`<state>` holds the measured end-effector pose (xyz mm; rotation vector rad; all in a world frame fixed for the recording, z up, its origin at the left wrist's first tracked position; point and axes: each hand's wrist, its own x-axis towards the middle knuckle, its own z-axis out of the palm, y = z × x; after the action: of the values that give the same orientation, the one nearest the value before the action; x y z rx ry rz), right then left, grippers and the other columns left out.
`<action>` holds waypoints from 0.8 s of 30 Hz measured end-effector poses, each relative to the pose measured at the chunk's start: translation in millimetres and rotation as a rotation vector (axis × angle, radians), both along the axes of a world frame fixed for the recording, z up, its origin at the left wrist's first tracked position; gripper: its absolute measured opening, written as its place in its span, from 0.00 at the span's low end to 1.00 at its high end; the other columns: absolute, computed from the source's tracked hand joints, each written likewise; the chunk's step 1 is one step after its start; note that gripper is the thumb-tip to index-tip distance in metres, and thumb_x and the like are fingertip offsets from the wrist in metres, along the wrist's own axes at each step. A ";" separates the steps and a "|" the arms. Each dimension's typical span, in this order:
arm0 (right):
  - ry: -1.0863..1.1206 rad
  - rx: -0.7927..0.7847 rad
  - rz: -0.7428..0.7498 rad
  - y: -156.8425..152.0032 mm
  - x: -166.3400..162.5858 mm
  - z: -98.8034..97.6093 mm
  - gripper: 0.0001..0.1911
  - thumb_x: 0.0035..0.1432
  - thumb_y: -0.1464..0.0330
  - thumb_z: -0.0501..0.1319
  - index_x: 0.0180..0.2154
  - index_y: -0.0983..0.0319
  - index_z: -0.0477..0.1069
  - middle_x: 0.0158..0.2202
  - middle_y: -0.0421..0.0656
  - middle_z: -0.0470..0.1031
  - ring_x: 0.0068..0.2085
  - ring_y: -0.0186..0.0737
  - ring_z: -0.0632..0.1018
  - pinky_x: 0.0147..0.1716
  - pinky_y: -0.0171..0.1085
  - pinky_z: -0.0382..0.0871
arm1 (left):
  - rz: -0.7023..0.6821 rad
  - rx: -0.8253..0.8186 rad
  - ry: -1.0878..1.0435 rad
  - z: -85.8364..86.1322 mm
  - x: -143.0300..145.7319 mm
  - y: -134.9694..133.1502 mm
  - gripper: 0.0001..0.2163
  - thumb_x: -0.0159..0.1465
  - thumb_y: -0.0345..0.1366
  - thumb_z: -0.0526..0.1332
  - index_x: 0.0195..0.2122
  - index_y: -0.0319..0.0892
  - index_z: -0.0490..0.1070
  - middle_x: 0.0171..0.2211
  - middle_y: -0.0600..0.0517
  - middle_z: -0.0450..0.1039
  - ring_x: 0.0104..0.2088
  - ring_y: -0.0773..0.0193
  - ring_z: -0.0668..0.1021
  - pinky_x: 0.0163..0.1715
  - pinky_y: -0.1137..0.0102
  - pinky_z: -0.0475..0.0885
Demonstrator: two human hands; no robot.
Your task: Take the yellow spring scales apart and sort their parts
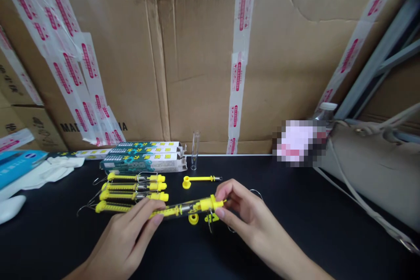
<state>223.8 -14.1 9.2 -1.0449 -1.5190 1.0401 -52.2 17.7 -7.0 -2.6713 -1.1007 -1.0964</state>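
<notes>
A yellow spring scale (177, 210) with a clear tube lies across both hands above the black table. My left hand (127, 227) closes on its left part between thumb and fingers. With thumb and fingertips, my right hand (241, 205) pinches the yellow cap (210, 204) at the other end. Below it on the table are a yellow ring (193, 219) and a small yellow piece (211, 217), partly hidden by a metal hook. Farther back lies a yellow scale rod (201, 179) with a round end. Several spring scales (134, 186) with hooks lie side by side on the left.
A clear tube (195, 151) stands upright behind. Several printed boxes (144, 162) are stacked at the back left, against a big cardboard box (203, 74). A blue package (21, 166) and a white mouse-like object (11, 208) lie far left. A bag (377, 175) and a bottle (328, 111) stand right.
</notes>
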 end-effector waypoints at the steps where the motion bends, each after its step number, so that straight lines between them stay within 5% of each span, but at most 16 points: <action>1: 0.036 -0.017 0.008 0.5 -0.7 0.8 0.07 0.64 0.62 0.64 0.38 0.57 0.68 0.39 0.39 0.71 0.38 0.37 0.73 0.38 0.35 0.70 | -0.005 -0.012 0.001 0.5 0.5 -0.1 0.10 0.73 0.40 0.52 0.47 0.49 0.72 0.39 0.55 0.82 0.38 0.66 0.85 0.38 0.79 0.77; 5: 0.029 -0.083 -0.064 1.0 -0.7 2.0 0.14 0.65 0.54 0.61 0.42 0.57 0.70 0.37 0.39 0.73 0.37 0.37 0.76 0.37 0.35 0.73 | -0.005 -0.048 -0.018 2.6 2.4 -1.6 0.10 0.73 0.39 0.52 0.47 0.48 0.72 0.38 0.54 0.81 0.35 0.66 0.84 0.34 0.78 0.76; 11: -0.184 -0.166 -0.102 2.1 3.6 -2.0 0.21 0.66 0.50 0.57 0.31 0.59 0.69 0.24 0.38 0.71 0.23 0.35 0.73 0.22 0.33 0.67 | -0.015 -0.062 0.000 2.6 1.4 -3.3 0.09 0.73 0.37 0.52 0.47 0.47 0.72 0.38 0.53 0.80 0.36 0.65 0.84 0.34 0.76 0.76; 17: 0.083 -0.183 -0.020 3.4 2.3 1.5 0.16 0.56 0.56 0.70 0.33 0.59 0.70 0.33 0.40 0.74 0.35 0.38 0.76 0.34 0.36 0.71 | -0.002 -0.103 -0.025 2.1 2.6 -1.7 0.10 0.73 0.38 0.52 0.45 0.47 0.73 0.36 0.54 0.80 0.32 0.66 0.82 0.31 0.77 0.76; 24: 0.228 -0.172 -0.039 5.4 2.4 3.1 0.15 0.51 0.60 0.74 0.34 0.59 0.73 0.35 0.39 0.74 0.38 0.37 0.76 0.37 0.34 0.72 | -0.026 -0.040 -0.043 3.8 3.8 -0.5 0.09 0.73 0.38 0.53 0.46 0.49 0.72 0.37 0.57 0.81 0.34 0.68 0.84 0.34 0.81 0.76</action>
<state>226.2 -8.7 12.3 -1.0308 -1.2377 1.2352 -48.4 17.2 -3.2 -2.7120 -1.1096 -1.1541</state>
